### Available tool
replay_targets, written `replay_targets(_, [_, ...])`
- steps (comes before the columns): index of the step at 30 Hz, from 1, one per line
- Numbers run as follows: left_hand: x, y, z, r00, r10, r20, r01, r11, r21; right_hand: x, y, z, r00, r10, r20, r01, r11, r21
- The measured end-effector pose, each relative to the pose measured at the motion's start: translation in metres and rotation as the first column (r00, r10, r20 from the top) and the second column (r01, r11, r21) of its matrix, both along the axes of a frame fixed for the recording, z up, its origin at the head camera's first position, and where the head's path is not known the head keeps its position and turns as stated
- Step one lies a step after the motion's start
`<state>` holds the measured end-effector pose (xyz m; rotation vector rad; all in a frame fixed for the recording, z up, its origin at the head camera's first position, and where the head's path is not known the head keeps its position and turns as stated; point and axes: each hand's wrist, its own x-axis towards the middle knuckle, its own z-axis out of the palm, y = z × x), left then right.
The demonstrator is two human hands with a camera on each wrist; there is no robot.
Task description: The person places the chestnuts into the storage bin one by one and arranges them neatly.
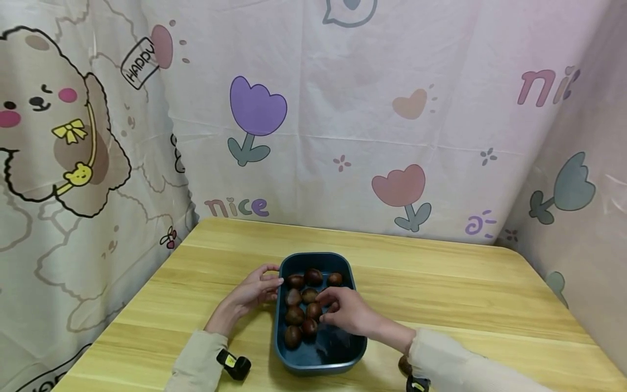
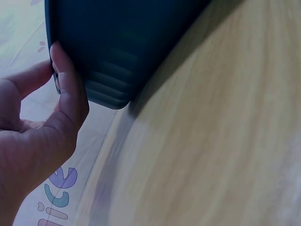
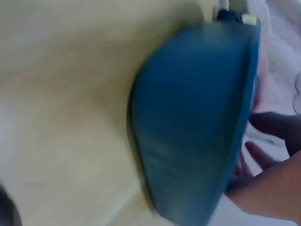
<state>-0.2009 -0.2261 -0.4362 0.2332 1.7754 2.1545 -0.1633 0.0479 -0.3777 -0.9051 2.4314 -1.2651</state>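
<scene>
A dark blue rectangular tray stands on the table with several brown chestnuts inside, mostly along its left side and far end. At the tray's far left side, my left hand pinches the rim between thumb and fingers, as the left wrist view shows. Over the tray's right wall reaches my right hand, its thumb and forefinger apart beside a chestnut near the middle. In the right wrist view the tray wall partly hides the fingertips, and no chestnut shows in their grasp.
Another chestnut lies on the wooden table right of the tray, partly covered by the right sleeve. A printed curtain hangs behind the table and along both sides. Each wrist wears a small black camera.
</scene>
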Motion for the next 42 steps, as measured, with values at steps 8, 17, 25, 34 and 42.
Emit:
replay_targets(8, [0.000,0.001,0.000,1.000,0.005,0.002,-0.005,1.000,0.005,-0.006,0.041,0.007,0.996,-0.059,-0.071,0.056,0.998,-0.038])
replay_targets(17, [0.000,0.001,0.000,1.000,0.002,0.001,-0.002,1.000,0.023,-0.001,0.095,-0.002,0.980,-0.185,0.070,0.188,0.981,-0.044])
replay_targets(25, [-0.001,0.001,-0.001,1.000,0.004,0.001,-0.004,1.000,0.024,0.006,0.132,-0.020,0.978,-0.120,0.168,0.122,0.992,-0.004])
replay_targets(34, [-0.001,0.002,-0.001,1.000,0.000,0.002,0.000,1.000,0.031,0.013,0.165,-0.043,0.950,0.083,0.302,-0.062,0.995,-0.079])
replay_targets(42, [-0.001,0.000,-0.002,1.000,0.001,-0.002,-0.001,1.000,0.019,0.020,0.167,-0.060,0.946,0.070,0.316,-0.041,0.995,-0.096])
